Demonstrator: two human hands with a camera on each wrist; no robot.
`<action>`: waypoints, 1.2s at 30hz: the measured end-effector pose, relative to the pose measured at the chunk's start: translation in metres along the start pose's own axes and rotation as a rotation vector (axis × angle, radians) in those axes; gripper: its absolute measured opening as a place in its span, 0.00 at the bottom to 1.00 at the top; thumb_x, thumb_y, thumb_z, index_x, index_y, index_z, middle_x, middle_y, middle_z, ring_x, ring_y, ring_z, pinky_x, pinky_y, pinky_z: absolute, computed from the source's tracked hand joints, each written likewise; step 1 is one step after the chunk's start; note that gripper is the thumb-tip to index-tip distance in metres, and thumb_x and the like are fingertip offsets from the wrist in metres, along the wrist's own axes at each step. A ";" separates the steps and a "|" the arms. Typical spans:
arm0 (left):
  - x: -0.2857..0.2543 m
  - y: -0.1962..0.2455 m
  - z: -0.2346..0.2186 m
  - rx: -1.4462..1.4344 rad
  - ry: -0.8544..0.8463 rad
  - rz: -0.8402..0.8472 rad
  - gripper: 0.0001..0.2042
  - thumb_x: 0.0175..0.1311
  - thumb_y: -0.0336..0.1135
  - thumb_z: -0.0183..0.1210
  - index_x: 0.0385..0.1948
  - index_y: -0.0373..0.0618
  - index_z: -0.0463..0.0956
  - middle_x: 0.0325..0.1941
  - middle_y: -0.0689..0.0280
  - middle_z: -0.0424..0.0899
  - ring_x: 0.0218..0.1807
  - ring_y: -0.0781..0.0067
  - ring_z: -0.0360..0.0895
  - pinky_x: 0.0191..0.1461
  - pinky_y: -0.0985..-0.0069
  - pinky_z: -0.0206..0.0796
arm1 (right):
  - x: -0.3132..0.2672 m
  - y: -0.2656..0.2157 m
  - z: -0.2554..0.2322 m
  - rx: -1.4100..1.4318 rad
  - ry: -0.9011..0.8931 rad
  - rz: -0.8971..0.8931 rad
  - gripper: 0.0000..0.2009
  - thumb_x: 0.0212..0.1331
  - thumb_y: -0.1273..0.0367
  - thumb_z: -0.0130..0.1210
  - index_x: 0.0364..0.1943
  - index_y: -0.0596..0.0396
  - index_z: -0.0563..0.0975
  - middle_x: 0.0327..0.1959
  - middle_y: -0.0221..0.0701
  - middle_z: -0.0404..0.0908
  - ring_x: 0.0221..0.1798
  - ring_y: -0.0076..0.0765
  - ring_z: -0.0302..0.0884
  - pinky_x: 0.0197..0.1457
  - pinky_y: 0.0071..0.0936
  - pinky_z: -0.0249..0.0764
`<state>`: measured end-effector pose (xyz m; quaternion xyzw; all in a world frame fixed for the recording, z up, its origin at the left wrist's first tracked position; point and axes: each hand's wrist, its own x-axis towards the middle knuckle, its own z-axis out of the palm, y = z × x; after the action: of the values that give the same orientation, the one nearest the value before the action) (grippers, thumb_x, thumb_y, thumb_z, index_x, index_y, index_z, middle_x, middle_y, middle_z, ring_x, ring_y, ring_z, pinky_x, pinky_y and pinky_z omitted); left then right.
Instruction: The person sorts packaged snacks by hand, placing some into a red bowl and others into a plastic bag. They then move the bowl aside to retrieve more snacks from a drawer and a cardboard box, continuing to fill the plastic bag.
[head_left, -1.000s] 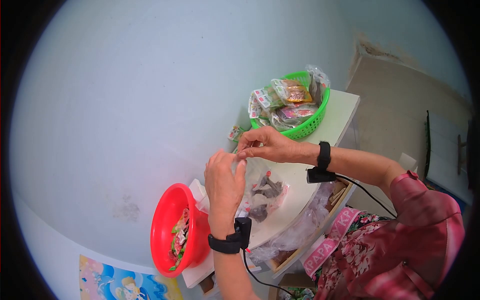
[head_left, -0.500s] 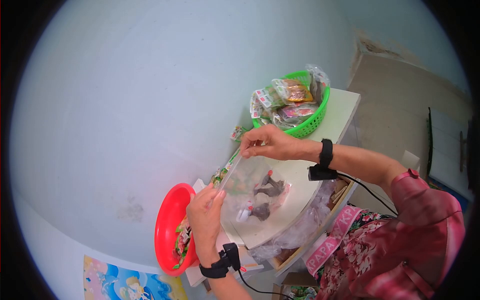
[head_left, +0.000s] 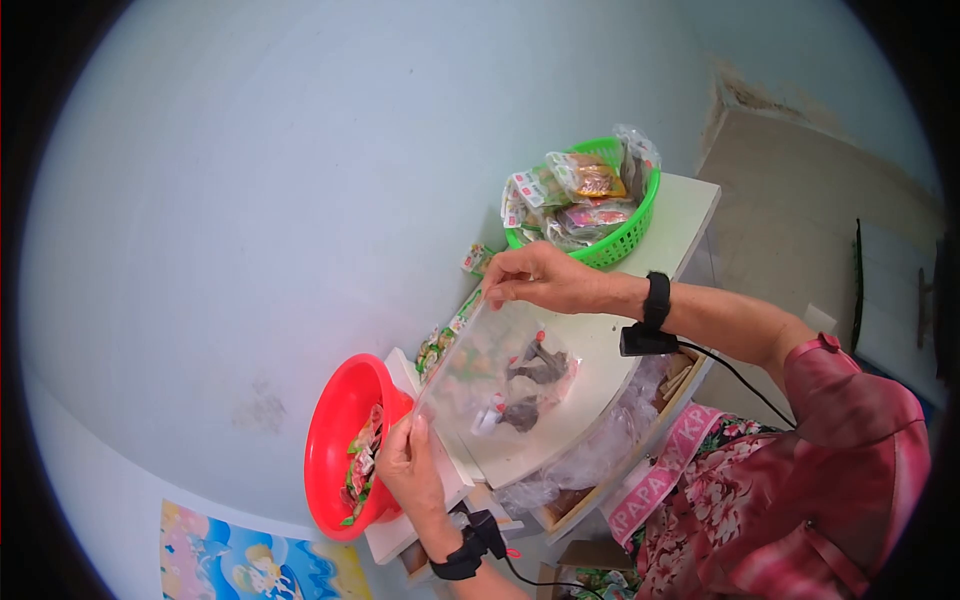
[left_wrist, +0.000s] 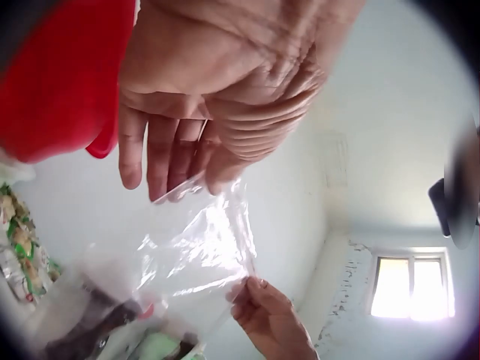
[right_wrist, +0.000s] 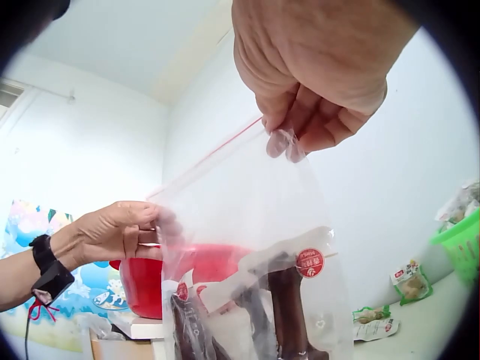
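A clear zip-top plastic bag (head_left: 462, 372) is stretched between the two hands above the table. My left hand (head_left: 412, 475) pinches one top corner, beside the red bowl; in the left wrist view its thumb and fingers meet on the film. My right hand (head_left: 545, 277) pinches the opposite top corner, near the green basket. A red line runs along the top edge in the right wrist view. Inside the bag hang dark brown, vacuum-packed pieces (right_wrist: 289, 307) with white wrapping and a round red label (right_wrist: 310, 262).
A red bowl (head_left: 318, 450) with small packets stands at the table's left end. The green basket (head_left: 625, 240), heaped with packets, stands at the other end. More small packets (head_left: 432, 348) lie along the wall. Crumpled plastic (head_left: 600, 465) fills an open drawer below the tabletop (head_left: 600, 345).
The hands have moved apart, the left going down toward the person's side and away from the right. The bag's top edge, bunched between them earlier, is now drawn out straight.
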<state>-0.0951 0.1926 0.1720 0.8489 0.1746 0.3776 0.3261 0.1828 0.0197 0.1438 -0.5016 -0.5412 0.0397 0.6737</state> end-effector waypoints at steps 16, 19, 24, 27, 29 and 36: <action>-0.057 -0.077 0.139 -0.536 0.116 -0.168 0.23 0.53 0.25 0.74 0.52 0.35 0.77 0.50 0.60 0.83 0.49 0.70 0.81 0.57 0.71 0.72 | -0.004 -0.004 -0.004 0.032 0.091 0.065 0.05 0.67 0.74 0.61 0.40 0.63 0.81 0.33 0.31 0.86 0.39 0.22 0.83 0.45 0.25 0.79; -0.047 -0.071 0.140 -0.623 0.135 -0.165 0.17 0.56 0.23 0.71 0.48 0.35 0.79 0.45 0.62 0.85 0.46 0.72 0.82 0.55 0.72 0.73 | -0.004 -0.001 -0.006 0.123 0.116 0.084 0.04 0.67 0.74 0.60 0.40 0.63 0.81 0.33 0.30 0.85 0.40 0.22 0.83 0.46 0.25 0.79; -0.041 -0.071 0.137 -0.758 0.168 -0.261 0.17 0.58 0.19 0.67 0.50 0.35 0.80 0.45 0.64 0.85 0.45 0.74 0.81 0.56 0.73 0.73 | -0.009 0.013 -0.014 0.046 0.041 0.104 0.06 0.70 0.70 0.60 0.43 0.59 0.81 0.36 0.27 0.84 0.43 0.21 0.80 0.49 0.25 0.75; -0.039 -0.074 0.137 -0.692 0.188 -0.216 0.15 0.57 0.20 0.69 0.47 0.36 0.81 0.44 0.65 0.85 0.43 0.75 0.81 0.53 0.75 0.73 | -0.008 0.017 -0.017 0.022 0.029 0.097 0.08 0.71 0.67 0.61 0.45 0.57 0.81 0.38 0.26 0.84 0.44 0.21 0.78 0.52 0.26 0.73; -0.037 -0.067 0.131 -0.636 0.144 -0.208 0.15 0.56 0.20 0.70 0.46 0.36 0.81 0.43 0.66 0.85 0.43 0.76 0.80 0.53 0.76 0.73 | -0.007 0.020 -0.021 -0.010 0.022 0.069 0.08 0.69 0.68 0.62 0.45 0.58 0.81 0.38 0.27 0.85 0.44 0.22 0.80 0.50 0.27 0.75; -0.034 -0.078 0.131 -0.531 0.095 -0.176 0.14 0.55 0.21 0.72 0.43 0.38 0.81 0.43 0.68 0.85 0.42 0.78 0.80 0.50 0.77 0.72 | -0.008 -0.015 -0.021 -0.244 -0.290 0.042 0.17 0.69 0.59 0.63 0.51 0.56 0.81 0.43 0.28 0.86 0.49 0.26 0.83 0.49 0.29 0.77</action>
<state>-0.0223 0.1752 0.0344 0.6967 0.1576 0.4196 0.5600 0.1886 -0.0055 0.1508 -0.5797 -0.6228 0.0596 0.5220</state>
